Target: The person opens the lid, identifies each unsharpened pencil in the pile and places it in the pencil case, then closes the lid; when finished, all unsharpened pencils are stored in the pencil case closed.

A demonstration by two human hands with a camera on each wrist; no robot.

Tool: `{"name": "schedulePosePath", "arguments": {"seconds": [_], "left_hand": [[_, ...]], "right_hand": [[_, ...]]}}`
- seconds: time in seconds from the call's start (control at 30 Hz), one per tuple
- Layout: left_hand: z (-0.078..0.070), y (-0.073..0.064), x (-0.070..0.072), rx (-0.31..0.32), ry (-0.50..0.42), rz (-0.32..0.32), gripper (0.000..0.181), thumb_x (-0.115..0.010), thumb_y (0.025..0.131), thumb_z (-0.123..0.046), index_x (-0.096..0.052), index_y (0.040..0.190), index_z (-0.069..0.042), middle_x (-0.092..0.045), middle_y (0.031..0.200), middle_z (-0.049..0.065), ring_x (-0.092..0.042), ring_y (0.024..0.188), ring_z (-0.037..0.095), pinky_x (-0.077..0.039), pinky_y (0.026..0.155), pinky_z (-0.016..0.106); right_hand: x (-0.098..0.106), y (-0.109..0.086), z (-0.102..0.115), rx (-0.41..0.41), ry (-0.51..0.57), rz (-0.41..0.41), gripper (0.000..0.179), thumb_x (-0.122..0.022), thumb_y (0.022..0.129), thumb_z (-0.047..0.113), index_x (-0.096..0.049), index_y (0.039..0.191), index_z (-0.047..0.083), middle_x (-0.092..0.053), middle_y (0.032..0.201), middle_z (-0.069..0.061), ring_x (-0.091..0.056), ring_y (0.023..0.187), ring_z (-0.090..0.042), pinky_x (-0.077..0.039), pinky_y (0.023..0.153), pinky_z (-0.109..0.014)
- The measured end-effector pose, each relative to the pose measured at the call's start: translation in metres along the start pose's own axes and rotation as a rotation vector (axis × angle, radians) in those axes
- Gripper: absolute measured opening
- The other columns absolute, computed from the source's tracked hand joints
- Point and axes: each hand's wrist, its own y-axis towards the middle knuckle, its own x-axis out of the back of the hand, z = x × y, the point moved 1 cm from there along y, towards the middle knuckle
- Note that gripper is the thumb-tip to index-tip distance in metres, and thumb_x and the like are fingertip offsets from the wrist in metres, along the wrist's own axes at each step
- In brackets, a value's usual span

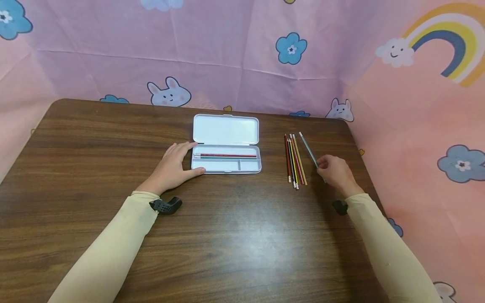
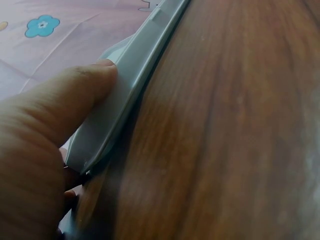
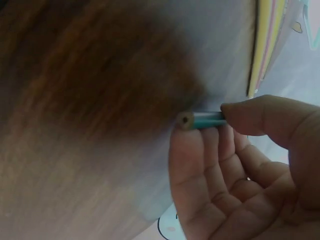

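A white pencil case (image 1: 250, 166) lies on the table with its lid (image 1: 226, 129) folded back. In its long compartment are a red pencil (image 1: 227, 155) and a green pencil (image 1: 231, 158), eraser ends to the left. My left hand (image 1: 171, 167) grips the left end of the case, thumb on the front wall, fingers toward the hinge side. The right hand (image 1: 336, 171) pinches a teal pencil (image 1: 308, 148) between thumb and fingers near its unsharpened end (image 3: 186, 120). The white eraser end of that pencil points away from me.
Left of my right hand, several loose pencils (image 1: 297, 164) in red, yellow and black lie close together on the brown wooden table (image 1: 242, 235). A patterned pink and purple cloth (image 1: 242, 54) hangs behind the table and along its right side.
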Motion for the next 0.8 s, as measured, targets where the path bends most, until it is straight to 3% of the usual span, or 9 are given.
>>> {"name": "schedulePosePath", "arguments": {"seconds": [0.27, 0.53, 0.8], "left_hand": [[0.0, 0.0, 0.0, -0.006, -0.002, -0.004, 0.094, -0.073, 0.09, -0.059, -0.035, 0.16, -0.01, -0.036, 0.164, 0.017, -0.024, 0.155, 0.036, -0.004, 0.131, 0.05], [0.0, -0.001, -0.001, 0.001, -0.004, 0.004, 0.094, -0.072, 0.09, -0.061, -0.035, 0.16, -0.01, -0.035, 0.164, 0.017, -0.022, 0.156, 0.038, -0.005, 0.13, 0.051], [0.001, 0.0, -0.001, 0.001, 0.0, -0.001, 0.094, -0.072, 0.09, -0.061, -0.035, 0.16, -0.011, -0.035, 0.165, 0.016, -0.022, 0.156, 0.036, -0.005, 0.131, 0.05]], "right_hand": [[0.005, 0.0, 0.018, 0.116, -0.008, -0.107, 0.025, -0.062, 0.096, 0.006, -0.068, 0.118, -0.003, -0.072, 0.107, -0.021, -0.068, 0.099, -0.036, -0.056, 0.085, -0.054], [0.0, 0.002, 0.054, 0.275, -0.03, -0.216, 0.02, -0.065, 0.096, 0.004, -0.07, 0.115, 0.0, -0.07, 0.101, -0.016, -0.069, 0.091, -0.032, -0.059, 0.078, -0.051], [-0.009, 0.009, 0.103, 0.366, -0.056, -0.21, 0.02, -0.066, 0.097, 0.006, -0.071, 0.116, 0.004, -0.069, 0.102, -0.011, -0.069, 0.088, -0.027, -0.059, 0.07, -0.046]]}}
